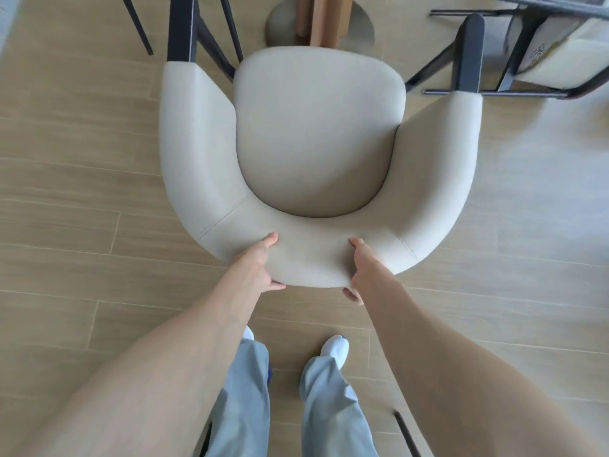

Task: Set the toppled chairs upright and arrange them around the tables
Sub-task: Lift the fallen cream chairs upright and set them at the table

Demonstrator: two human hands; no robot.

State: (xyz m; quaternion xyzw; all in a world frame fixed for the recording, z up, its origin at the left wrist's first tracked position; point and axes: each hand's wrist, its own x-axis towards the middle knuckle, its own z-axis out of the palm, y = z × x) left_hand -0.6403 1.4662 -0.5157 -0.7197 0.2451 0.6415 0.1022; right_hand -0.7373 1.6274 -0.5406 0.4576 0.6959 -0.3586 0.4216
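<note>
A cream upholstered armchair [316, 133] with dark legs stands upright on the floor right in front of me, its seat facing away from me. My left hand [260, 262] grips the curved backrest near its middle, thumb on top and fingers under the rim. My right hand [357, 270] grips the same backrest a little to the right in the same way. Beyond the chair's front edge stands a table pedestal [321, 21], wooden on a round grey base. A second cream chair [540, 51] lies toppled at the top right, its dark frame showing.
Dark chair legs [184, 28] of another piece stand at the top left, close to the armchair's left arm. My feet in white shoes [336, 349] stand just behind the chair on the pale wood-look floor [82, 192]. A dark leg tip [407, 433] shows at the bottom right.
</note>
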